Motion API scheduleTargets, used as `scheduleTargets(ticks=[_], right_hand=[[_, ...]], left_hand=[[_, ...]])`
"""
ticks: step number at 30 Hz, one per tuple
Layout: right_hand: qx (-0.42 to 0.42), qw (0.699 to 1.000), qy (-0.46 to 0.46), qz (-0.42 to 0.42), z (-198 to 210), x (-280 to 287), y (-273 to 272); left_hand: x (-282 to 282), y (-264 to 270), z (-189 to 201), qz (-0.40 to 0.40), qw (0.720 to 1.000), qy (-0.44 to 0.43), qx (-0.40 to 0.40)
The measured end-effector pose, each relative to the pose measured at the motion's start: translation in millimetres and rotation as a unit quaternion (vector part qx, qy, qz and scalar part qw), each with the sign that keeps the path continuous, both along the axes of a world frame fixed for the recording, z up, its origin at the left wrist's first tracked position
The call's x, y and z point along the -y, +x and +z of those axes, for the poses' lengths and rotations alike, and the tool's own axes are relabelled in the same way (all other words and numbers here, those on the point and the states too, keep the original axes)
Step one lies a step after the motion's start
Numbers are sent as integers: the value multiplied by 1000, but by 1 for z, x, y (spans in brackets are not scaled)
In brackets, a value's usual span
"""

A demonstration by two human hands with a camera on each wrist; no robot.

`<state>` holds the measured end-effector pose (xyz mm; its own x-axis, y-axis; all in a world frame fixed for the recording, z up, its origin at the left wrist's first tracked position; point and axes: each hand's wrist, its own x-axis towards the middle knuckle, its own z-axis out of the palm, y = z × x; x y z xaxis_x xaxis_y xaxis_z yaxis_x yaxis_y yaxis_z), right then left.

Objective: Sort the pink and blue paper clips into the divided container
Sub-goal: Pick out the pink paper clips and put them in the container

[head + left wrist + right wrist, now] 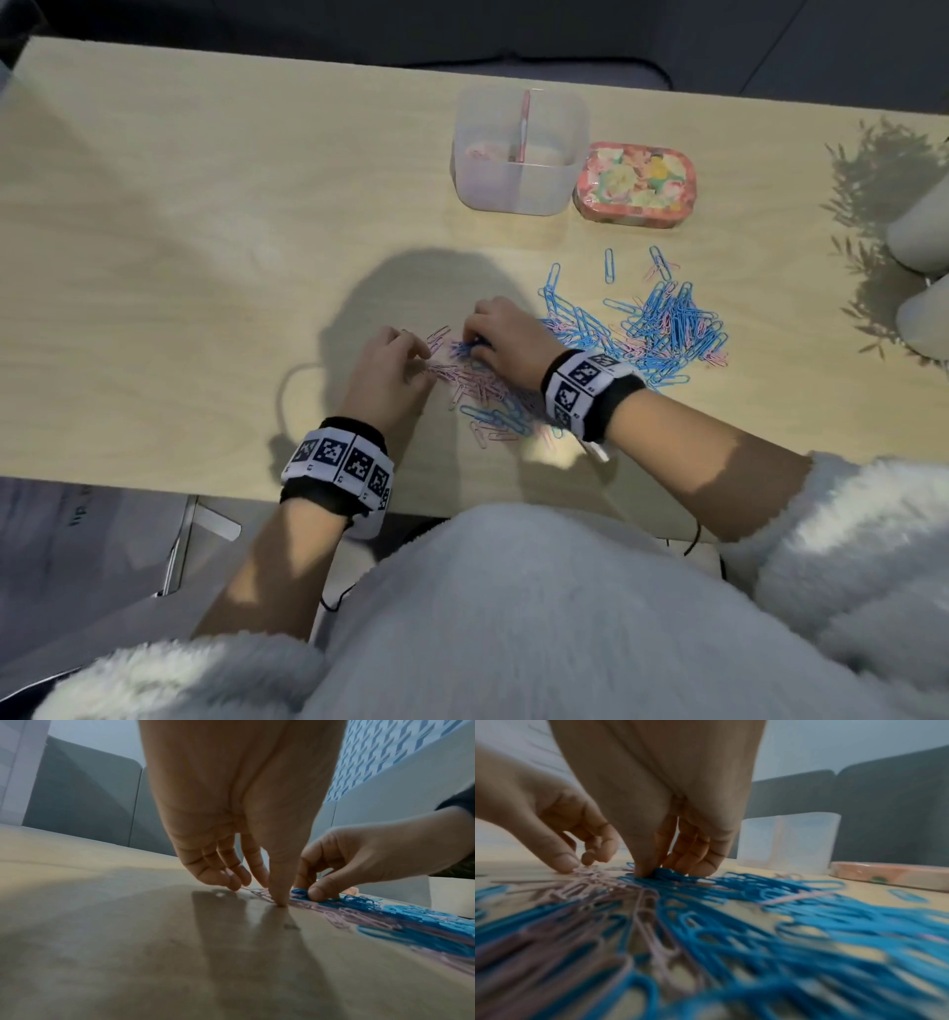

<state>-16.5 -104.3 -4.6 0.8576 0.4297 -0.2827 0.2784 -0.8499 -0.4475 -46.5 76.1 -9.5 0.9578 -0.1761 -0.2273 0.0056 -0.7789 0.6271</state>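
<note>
Both hands work the mixed clips near the worktop's front edge. Right hand (500, 336) pinches a small bunch of blue clips (666, 874); left hand (385, 377) has its fingers down on the pink clips (452, 370), pinch or press I can't tell. Divided container (518, 192) sits toward the back edge, ahead and to the right, so right hand is nearer. Bigger blue pile (667, 329) lies toward the right edge. No legible writing; wristbands carry only square codes.

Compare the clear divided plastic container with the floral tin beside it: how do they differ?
The clear divided plastic container is open-topped, translucent and taller; the floral tin is lidded, opaque and low. The container has a centre divider with some pink clips in its left compartment; the tin's contents are hidden. Both are rounded rectangles standing side by side on the wooden table.
</note>
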Motion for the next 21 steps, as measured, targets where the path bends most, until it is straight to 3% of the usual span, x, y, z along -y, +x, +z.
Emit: scheduleTargets(ticks=[7, 11, 13, 16, 21], right_hand=[[52, 994, -6, -98, -10, 58, -13], [116, 982, -14, -145, -7, 58, -18], [113, 987, 30, -110, -4, 41, -22], [62, 997, -6, -46, -6, 20, -23], [46, 989, 33, -136, -13, 46, -26]], left_hand=[[1, 1, -1, 1, 1000, -11, 4], [1, 5, -1, -37, 999, 22, 6], [5, 3, -1, -58, 998, 28, 15], [15, -2, 1, -99, 994, 33, 11], [21, -8, -1, -98, 995, 20, 11]])
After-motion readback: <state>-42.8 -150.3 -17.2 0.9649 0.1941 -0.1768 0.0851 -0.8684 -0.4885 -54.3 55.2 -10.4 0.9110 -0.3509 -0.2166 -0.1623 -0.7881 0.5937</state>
